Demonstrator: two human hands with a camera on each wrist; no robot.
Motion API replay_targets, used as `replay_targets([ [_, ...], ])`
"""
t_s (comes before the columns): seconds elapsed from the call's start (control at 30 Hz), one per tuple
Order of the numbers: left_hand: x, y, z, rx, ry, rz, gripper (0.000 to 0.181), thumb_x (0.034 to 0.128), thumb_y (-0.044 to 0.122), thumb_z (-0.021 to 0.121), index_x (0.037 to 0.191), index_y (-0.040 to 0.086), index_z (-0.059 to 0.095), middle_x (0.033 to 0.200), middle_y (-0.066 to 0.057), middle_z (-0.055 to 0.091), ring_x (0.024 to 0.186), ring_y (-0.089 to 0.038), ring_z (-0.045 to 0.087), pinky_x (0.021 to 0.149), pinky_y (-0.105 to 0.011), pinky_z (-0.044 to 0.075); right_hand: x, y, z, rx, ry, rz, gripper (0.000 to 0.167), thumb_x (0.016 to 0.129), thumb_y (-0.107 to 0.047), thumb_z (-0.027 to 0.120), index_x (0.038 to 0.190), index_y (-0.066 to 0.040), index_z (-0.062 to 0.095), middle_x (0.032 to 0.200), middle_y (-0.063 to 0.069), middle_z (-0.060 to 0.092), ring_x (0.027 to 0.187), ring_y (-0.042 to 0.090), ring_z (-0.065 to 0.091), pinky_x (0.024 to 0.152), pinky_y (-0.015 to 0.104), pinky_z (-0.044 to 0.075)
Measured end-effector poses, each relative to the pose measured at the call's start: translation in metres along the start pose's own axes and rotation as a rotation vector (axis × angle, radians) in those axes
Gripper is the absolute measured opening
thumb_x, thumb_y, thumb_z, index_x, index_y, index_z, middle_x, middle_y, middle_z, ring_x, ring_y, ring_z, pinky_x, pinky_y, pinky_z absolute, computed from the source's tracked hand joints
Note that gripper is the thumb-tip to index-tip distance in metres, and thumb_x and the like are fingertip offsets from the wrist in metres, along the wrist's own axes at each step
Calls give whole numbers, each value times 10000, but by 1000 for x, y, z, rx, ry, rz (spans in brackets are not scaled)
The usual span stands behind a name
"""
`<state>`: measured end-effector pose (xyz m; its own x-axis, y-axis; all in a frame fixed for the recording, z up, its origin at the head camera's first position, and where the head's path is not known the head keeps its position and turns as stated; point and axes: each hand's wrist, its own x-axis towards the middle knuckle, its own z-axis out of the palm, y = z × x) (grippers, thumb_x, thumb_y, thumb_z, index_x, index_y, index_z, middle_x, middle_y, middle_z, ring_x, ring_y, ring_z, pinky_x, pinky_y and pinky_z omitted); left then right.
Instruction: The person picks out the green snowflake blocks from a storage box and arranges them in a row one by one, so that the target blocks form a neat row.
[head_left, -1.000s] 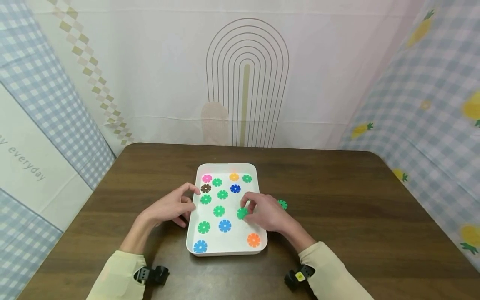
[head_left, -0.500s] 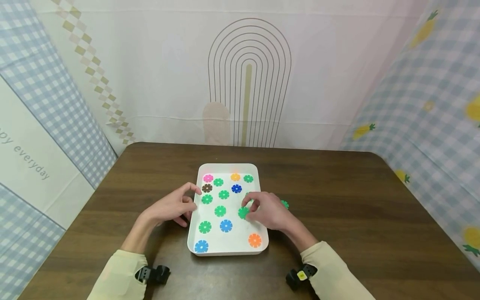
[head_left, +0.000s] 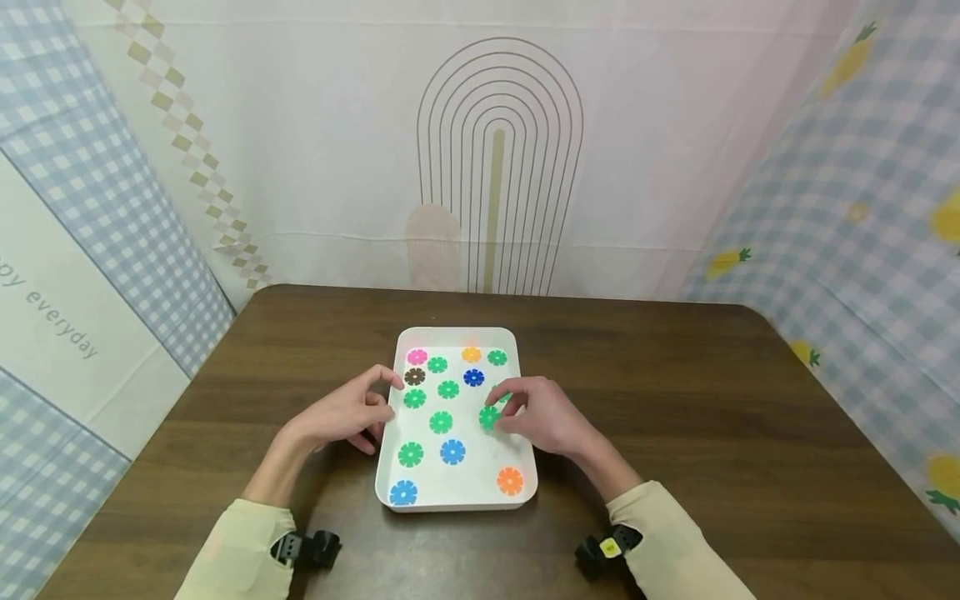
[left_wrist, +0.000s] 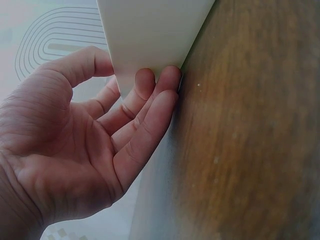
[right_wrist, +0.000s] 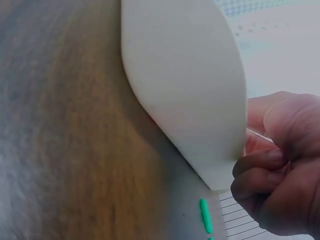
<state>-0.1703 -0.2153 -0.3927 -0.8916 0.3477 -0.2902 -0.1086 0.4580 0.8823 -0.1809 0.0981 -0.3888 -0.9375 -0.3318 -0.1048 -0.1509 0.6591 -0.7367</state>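
A white rectangular tray (head_left: 457, 487) holds several notched plastic snowflake discs lying apart. My left hand (head_left: 348, 410) grips the tray's left side. In the left wrist view, thumb and index finger are at the rim and the other fingers touch the outer wall. Over the tray's right side, my right hand (head_left: 547, 417) pinches a green snowflake disc (head_left: 488, 417) between thumb and index finger. Part of another green disc shows under that index finger. The tray wall (right_wrist: 190, 75) hides the right fingertips in the right wrist view.
Pink (head_left: 417, 357), brown (head_left: 415, 377), dark blue (head_left: 473, 377) and orange (head_left: 510, 481) discs lie among the green ones. On the brown table (head_left: 675, 400) beyond the tray lies a green piece (right_wrist: 205, 216). A patterned cloth (head_left: 322, 167) hangs behind the table.
My right hand has moved slightly away from me and to the right, the green disc shifting with it. The green disc beside the tray is now hidden behind that hand. My left hand stays put.
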Motion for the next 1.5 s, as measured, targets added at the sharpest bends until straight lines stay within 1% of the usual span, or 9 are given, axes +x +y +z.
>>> replay_targets([
  [0.1, 0, 0, 0, -3, -4, 0, 468, 986, 110, 590, 1420, 84, 417, 888, -108, 619, 727, -217, 660, 640, -399, 617, 0, 1, -5, 44, -18, 9, 229, 879, -80, 837, 1060, -213, 793, 870, 7, 690, 852, 209, 593, 675, 314, 509],
  [0.37, 0, 0, 0, 0, -2, -1, 465, 986, 106, 586, 1417, 82, 413, 891, -109, 618, 729, -215, 656, 642, -393, 617, 0, 6, -15, 137, -49, -42, 232, 886, -88, 829, 1099, -175, 796, 861, 24, 729, 776, 220, 606, 592, 287, 429],
  [0.57, 1, -1, 1, -1, -1, 0, 467, 986, 112, 594, 1417, 83, 417, 891, -113, 616, 726, -216, 638, 637, -392, 616, -2, 11, -23, 175, -30, -36, 245, 894, -114, 828, 1131, -159, 787, 903, 40, 729, 815, 225, 616, 644, 297, 474],
  [0.63, 1, 0, 1, -1, 0, -2, 467, 985, 115, 594, 1417, 86, 418, 892, -111, 617, 726, -216, 634, 636, -390, 615, -3, 13, -25, 183, -18, -28, 248, 891, -127, 834, 1131, -169, 788, 911, 39, 724, 825, 233, 615, 650, 293, 475],
  [0.8, 0, 0, 1, 1, 3, -5, 470, 989, 119, 594, 1424, 90, 417, 896, -110, 617, 728, -217, 631, 635, -393, 615, -7, 19, -30, 199, 5, -28, 275, 886, -121, 835, 1156, -127, 782, 918, 46, 739, 833, 242, 624, 666, 307, 479],
  [0.97, 0, 0, 0, 2, 4, -5, 470, 988, 116, 599, 1421, 84, 420, 885, -107, 614, 727, -222, 627, 635, -393, 615, -10, 23, -36, 225, 21, -17, 308, 891, -121, 832, 1192, -97, 771, 957, 51, 762, 872, 238, 654, 741, 341, 496],
  [1.1, 1, 0, 0, 0, 5, -13, 460, 982, 111, 596, 1409, 86, 428, 879, -106, 614, 727, -222, 632, 637, -388, 615, -12, 28, -39, 244, 31, -7, 307, 894, -142, 837, 1193, -113, 769, 982, 58, 768, 895, 238, 673, 784, 351, 503],
  [1.27, 1, 0, 0, -7, 9, -27, 450, 975, 111, 592, 1398, 99, 440, 883, -109, 620, 727, -221, 637, 640, -383, 613, -15, 35, -43, 251, 48, 7, 305, 899, -144, 832, 1195, -118, 768, 968, 68, 765, 896, 244, 672, 793, 348, 519],
  [1.5, 0, 0, 1, -6, 4, -13, 470, 980, 117, 596, 1417, 93, 425, 898, -109, 629, 728, -218, 641, 636, -392, 610, -18, 41, -49, 247, 68, 25, 309, 911, -155, 827, 1210, -113, 760, 983, 64, 766, 912, 232, 666, 817, 383, 556],
])
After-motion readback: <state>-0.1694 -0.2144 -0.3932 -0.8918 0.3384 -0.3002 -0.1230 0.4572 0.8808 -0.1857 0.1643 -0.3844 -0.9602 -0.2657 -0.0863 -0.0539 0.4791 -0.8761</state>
